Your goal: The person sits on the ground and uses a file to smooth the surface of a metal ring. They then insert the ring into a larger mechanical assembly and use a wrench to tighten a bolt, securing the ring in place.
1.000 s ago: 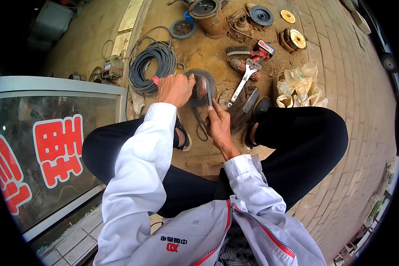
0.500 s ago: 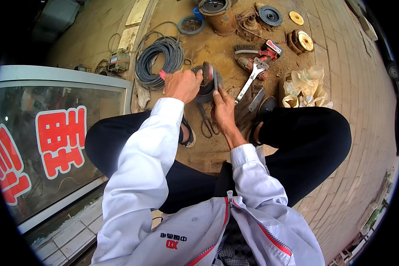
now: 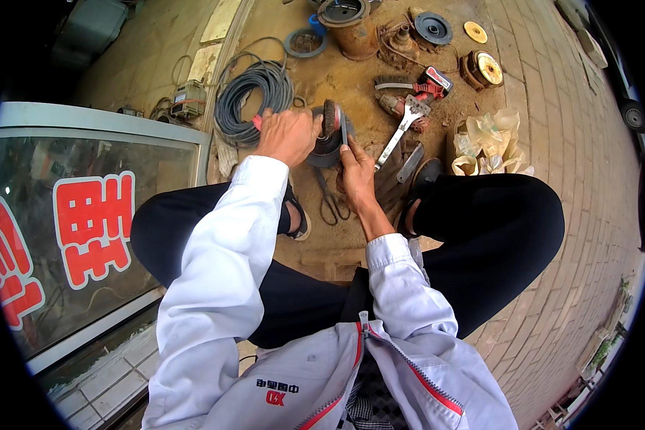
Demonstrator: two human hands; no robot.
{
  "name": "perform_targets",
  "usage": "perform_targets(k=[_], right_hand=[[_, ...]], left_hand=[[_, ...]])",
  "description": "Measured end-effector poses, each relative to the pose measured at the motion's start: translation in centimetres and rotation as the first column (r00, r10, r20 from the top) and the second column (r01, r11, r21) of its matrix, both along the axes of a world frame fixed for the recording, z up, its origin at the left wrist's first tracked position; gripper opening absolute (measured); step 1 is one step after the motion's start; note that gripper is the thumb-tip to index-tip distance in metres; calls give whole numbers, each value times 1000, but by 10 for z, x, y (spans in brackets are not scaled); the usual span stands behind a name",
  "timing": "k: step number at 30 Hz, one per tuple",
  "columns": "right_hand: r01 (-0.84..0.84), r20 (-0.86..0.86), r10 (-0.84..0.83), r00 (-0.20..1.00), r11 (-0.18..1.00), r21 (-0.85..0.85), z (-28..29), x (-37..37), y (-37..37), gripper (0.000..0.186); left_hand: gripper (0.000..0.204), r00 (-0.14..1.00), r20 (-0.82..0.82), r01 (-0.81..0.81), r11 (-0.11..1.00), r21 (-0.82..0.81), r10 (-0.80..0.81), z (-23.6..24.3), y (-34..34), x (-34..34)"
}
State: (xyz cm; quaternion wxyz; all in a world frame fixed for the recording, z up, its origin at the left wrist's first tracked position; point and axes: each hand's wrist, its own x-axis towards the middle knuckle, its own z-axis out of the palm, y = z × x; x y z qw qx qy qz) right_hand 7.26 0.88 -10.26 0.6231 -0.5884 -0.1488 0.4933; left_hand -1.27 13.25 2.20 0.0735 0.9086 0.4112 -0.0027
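Note:
My left hand (image 3: 288,136) is closed, its thumb against a rusty round part (image 3: 330,118) with a reddish face, standing on edge. The fingers' undersides are hidden; a bit of pink shows beside them, and I cannot tell whether it is held. My right hand (image 3: 358,172) pinches a narrow flat metal strip (image 3: 344,130), which points away from me along the part's right side. Under both lies a dark round housing (image 3: 326,154), partly covered by my hands. A pair of scissors (image 3: 331,204) lies just below it, between my feet.
A coil of dark cable (image 3: 229,100) lies at the left. Right of my hands are an adjustable wrench (image 3: 401,132), a red power tool (image 3: 430,86), a wire brush (image 3: 390,81) and a crumpled plastic bag (image 3: 491,140). Rusty motor parts (image 3: 358,36) stand farther off. A glass door (image 3: 100,215) borders my left.
The whole view has shifted slightly to the left. Both hands keep nearly the same grip and place at the round part.

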Motion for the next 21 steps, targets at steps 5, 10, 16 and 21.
perform_targets(k=[5, 10, 16, 21], right_hand=[[10, 73, -9, 997, 1000, -18, 16, -20, -39, 49], [-28, 17, 28, 999, 1000, 5, 34, -1, 10, 50], [82, -168, -90, 982, 995, -50, 32, 1, 3, 46], [58, -315, -96, 944, 990, -128, 48, 16, -13, 46]], left_hand=[[47, 999, -41, 14, 999, -43, -16, -1, 4, 0], [50, 1000, -11, -28, 998, -58, 28, 0, 0, 0], [46, 998, 36, -50, 998, -42, 52, -7, -21, 0], [47, 996, 44, -70, 994, -89, 74, -11, 0, -3]])
